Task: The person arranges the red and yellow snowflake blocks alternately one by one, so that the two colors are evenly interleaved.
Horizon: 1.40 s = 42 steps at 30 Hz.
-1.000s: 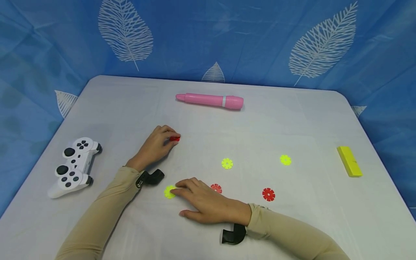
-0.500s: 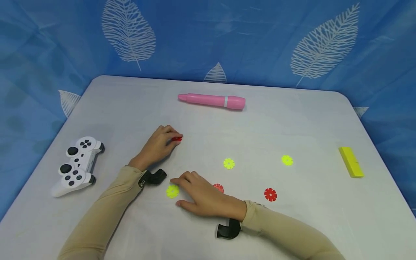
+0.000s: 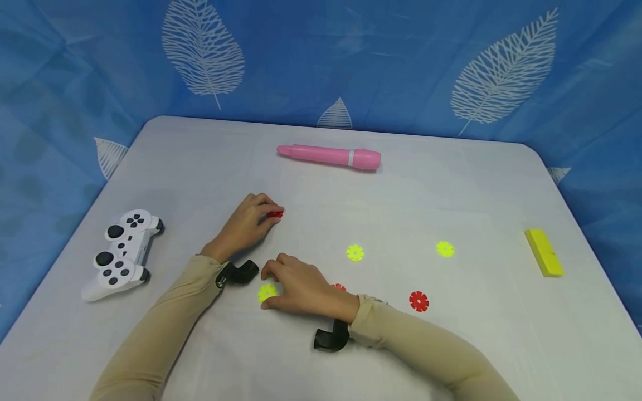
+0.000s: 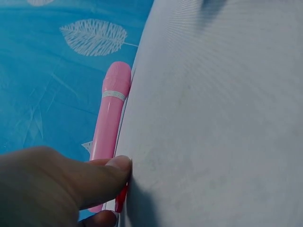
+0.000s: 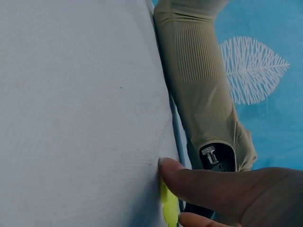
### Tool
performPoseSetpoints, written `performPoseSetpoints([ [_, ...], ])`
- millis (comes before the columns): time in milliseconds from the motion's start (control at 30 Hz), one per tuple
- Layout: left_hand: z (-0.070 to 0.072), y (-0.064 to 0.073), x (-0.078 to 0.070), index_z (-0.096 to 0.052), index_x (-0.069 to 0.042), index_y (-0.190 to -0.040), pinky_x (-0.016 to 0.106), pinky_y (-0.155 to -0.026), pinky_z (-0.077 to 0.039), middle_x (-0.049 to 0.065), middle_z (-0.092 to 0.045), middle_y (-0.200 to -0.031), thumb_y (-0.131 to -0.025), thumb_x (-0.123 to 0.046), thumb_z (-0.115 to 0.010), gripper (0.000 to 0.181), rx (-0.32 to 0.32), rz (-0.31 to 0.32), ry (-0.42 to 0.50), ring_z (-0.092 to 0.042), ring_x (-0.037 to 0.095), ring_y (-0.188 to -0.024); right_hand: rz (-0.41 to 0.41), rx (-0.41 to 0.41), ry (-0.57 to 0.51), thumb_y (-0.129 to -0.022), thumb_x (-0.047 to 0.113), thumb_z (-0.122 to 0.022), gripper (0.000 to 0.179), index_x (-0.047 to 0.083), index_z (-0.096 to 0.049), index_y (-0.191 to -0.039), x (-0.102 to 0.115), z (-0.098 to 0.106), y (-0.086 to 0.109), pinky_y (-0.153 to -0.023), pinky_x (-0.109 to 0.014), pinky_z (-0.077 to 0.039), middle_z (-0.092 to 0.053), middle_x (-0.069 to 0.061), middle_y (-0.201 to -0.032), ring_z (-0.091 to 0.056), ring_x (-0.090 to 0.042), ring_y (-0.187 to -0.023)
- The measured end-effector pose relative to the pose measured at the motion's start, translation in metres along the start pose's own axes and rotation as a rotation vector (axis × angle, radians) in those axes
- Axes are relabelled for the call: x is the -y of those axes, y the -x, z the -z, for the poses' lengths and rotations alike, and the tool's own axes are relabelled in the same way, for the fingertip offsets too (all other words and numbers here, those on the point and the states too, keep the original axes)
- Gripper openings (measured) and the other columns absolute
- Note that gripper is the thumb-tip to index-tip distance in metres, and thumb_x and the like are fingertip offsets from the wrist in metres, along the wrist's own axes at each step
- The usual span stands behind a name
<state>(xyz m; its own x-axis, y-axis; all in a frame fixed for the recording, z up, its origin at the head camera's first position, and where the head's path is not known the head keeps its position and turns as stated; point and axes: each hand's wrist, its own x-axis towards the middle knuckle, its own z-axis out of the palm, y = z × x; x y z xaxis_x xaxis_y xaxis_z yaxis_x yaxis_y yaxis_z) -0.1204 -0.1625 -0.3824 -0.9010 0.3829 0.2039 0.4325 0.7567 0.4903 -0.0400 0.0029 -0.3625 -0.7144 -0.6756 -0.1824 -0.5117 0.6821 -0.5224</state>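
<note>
My left hand [image 3: 246, 223] pinches a red notched building disc [image 3: 275, 214] between thumb and fingers, left of the table's middle. In the left wrist view the red disc [image 4: 121, 199] shows edge-on below the thumb. Nearer me, my right hand [image 3: 303, 287] is spread around a yellow notched building disc [image 3: 267, 292] that lies on the table. Its index finger is just beyond the far edge and its thumb right at the near edge. The right wrist view shows the yellow disc [image 5: 169, 208] under the thumb tip. Another red disc [image 3: 339, 287] is partly hidden behind the right hand.
On the white table [image 3: 481, 189] also lie two yellow discs [image 3: 355, 253] and a red disc [image 3: 419, 301]. A white game controller [image 3: 122, 255] is at the left, a yellow block [image 3: 544, 253] at the right. A pink pen-shaped thing [image 3: 328, 156] lies at the back.
My right hand has moved away from me a little and its fingers have bent around the yellow disc. The left hand keeps its hold on the red disc. The head view has shifted slightly.
</note>
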Motion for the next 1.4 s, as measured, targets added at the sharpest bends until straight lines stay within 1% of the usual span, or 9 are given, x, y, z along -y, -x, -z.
performPoseSetpoints([
  [200, -0.0016, 0.0001, 0.0008, -0.068, -0.004, -0.105, 0.038, -0.080, -0.041, 0.008, -0.059, -0.101, -0.086, -0.014, -0.061, 0.022, -0.013, 0.001, 0.006, -0.048, 0.025, -0.091, 0.004, 0.033, -0.003, -0.073, 0.035, -0.074, 0.032, 0.019, -0.064, -0.098, 0.0017, 0.0015, -0.0018, -0.060, -0.017, -0.040, -0.052, 0.005, -0.092, -0.049, -0.005, -0.082],
  [400, -0.0016, -0.0009, 0.0003, -0.067, -0.004, -0.106, 0.038, -0.080, -0.040, 0.009, -0.059, -0.102, -0.086, -0.014, -0.061, 0.023, -0.016, -0.005, 0.006, -0.048, 0.025, -0.091, 0.074, 0.009, -0.001, -0.073, 0.029, -0.074, 0.030, 0.015, -0.065, -0.098, 0.0011, -0.0005, -0.0009, -0.074, -0.015, -0.042, -0.053, 0.003, -0.094, -0.050, -0.006, -0.085],
  [533, -0.0014, -0.0005, 0.0004, -0.067, -0.005, -0.106, 0.038, -0.080, -0.041, 0.009, -0.059, -0.102, -0.087, -0.014, -0.060, 0.023, -0.009, -0.001, 0.003, -0.048, 0.025, -0.092, 0.117, 0.013, -0.011, -0.074, 0.027, -0.074, 0.029, 0.016, -0.062, -0.098, 0.0001, -0.0019, -0.0006, -0.077, -0.015, -0.041, -0.053, 0.003, -0.096, -0.050, -0.007, -0.088],
  [700, -0.0019, -0.0001, 0.0010, -0.067, -0.006, -0.107, 0.037, -0.081, -0.041, 0.008, -0.059, -0.101, -0.087, -0.015, -0.060, 0.023, -0.011, 0.008, -0.001, -0.048, 0.023, -0.093, 0.231, 0.028, 0.020, -0.078, 0.023, -0.071, 0.028, 0.016, -0.059, -0.101, -0.0020, -0.0019, -0.0010, -0.079, -0.015, -0.040, -0.056, 0.004, -0.097, -0.049, -0.006, -0.088],
  [833, -0.0021, 0.0000, 0.0011, -0.067, -0.005, -0.107, 0.037, -0.080, -0.041, 0.008, -0.059, -0.101, -0.086, -0.015, -0.061, 0.024, -0.018, 0.002, -0.002, -0.048, 0.023, -0.091, 0.344, 0.058, 0.018, -0.082, 0.016, -0.065, 0.030, 0.018, -0.057, -0.111, -0.0043, -0.0021, -0.0014, -0.081, -0.013, -0.039, -0.057, 0.004, -0.099, -0.050, -0.005, -0.088],
  [1000, -0.0020, 0.0005, 0.0016, -0.067, -0.005, -0.107, 0.037, -0.079, -0.041, 0.008, -0.059, -0.100, -0.086, -0.016, -0.061, 0.024, -0.018, -0.005, 0.001, -0.049, 0.023, -0.090, 0.440, 0.077, 0.029, -0.085, 0.010, -0.059, 0.033, 0.023, -0.059, -0.116, -0.0055, -0.0027, -0.0013, -0.074, -0.008, -0.035, -0.056, 0.004, -0.093, -0.049, -0.003, -0.081],
  [1167, -0.0018, 0.0010, 0.0021, -0.067, -0.005, -0.107, 0.037, -0.078, -0.041, 0.008, -0.059, -0.099, -0.086, -0.016, -0.061, 0.024, -0.015, -0.003, 0.013, -0.049, 0.023, -0.090, 0.473, 0.077, 0.042, -0.086, 0.009, -0.058, 0.030, 0.023, -0.065, -0.111, -0.0057, -0.0039, -0.0012, -0.072, -0.005, -0.032, -0.055, 0.007, -0.088, -0.047, 0.000, -0.077],
  [1300, -0.0019, 0.0010, 0.0025, -0.067, -0.006, -0.107, 0.037, -0.078, -0.041, 0.008, -0.059, -0.099, -0.086, -0.016, -0.061, 0.024, -0.017, -0.001, 0.012, -0.049, 0.023, -0.090, 0.466, 0.098, 0.031, -0.088, 0.008, -0.056, 0.026, 0.022, -0.068, -0.106, -0.0061, -0.0027, -0.0011, -0.076, -0.005, -0.034, -0.056, 0.006, -0.091, -0.049, 0.000, -0.081],
  [1400, -0.0022, 0.0009, 0.0025, -0.067, -0.006, -0.107, 0.037, -0.078, -0.041, 0.008, -0.059, -0.099, -0.086, -0.016, -0.061, 0.024, -0.017, 0.000, 0.011, -0.049, 0.023, -0.090, 0.448, 0.135, -0.010, -0.089, 0.007, -0.054, 0.025, 0.018, -0.069, -0.105, -0.0070, -0.0010, -0.0017, -0.075, -0.006, -0.035, -0.056, 0.005, -0.094, -0.050, 0.000, -0.081],
])
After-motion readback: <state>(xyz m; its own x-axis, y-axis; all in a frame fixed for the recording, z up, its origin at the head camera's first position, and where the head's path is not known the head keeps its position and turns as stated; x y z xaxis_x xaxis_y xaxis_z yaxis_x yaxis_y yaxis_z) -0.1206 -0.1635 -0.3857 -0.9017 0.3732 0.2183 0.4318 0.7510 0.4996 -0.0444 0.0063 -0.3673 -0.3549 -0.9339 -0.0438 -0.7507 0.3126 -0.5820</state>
